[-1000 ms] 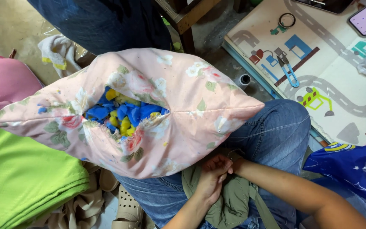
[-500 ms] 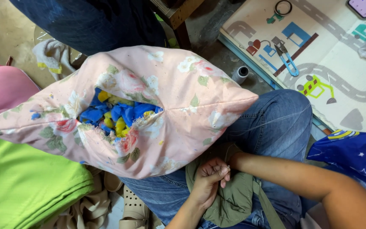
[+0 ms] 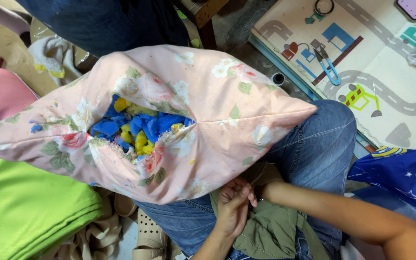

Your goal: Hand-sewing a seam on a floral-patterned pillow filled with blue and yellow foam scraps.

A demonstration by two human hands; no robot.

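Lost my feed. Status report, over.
Left hand and right hand together on olive cloth in lap. Floral pillow torn open, resting on knees, partly covering hands.

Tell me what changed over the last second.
Little changed. The hands stay clasped together at the pillow's lower edge, over the olive cloth; they shifted slightly left against the lap. The pillow still lies across the jeans, torn open, blue and yellow stuffing showing.
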